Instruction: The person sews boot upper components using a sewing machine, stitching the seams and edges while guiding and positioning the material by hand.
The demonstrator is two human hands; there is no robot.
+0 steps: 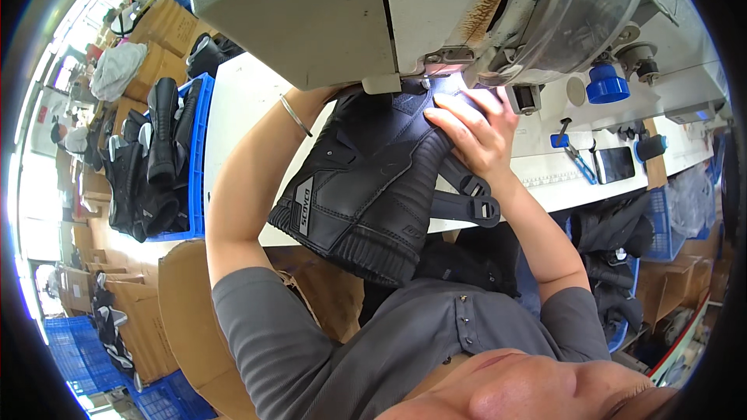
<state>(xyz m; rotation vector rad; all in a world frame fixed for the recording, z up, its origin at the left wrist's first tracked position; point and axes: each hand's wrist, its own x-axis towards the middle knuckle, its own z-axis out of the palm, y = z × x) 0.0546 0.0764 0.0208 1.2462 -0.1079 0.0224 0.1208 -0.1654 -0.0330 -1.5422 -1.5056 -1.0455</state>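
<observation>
A black boot with ribbed panels hangs tilted over the table edge, its upper part under the lit needle area of a sewing machine. My right hand grips the boot's upper edge at the right, fingers bent over it close to the light. Beneath that hand, a black strap with buckles dangles from the boot. On the other side my left hand reaches in behind the boot and under the machine head. Its fingers are hidden there. A bracelet circles the left wrist.
The white table carries blue-handled snips, a black phone and a thread spool at the right. Blue crates with black boots stand to the left. An open cardboard box sits below the table's left side.
</observation>
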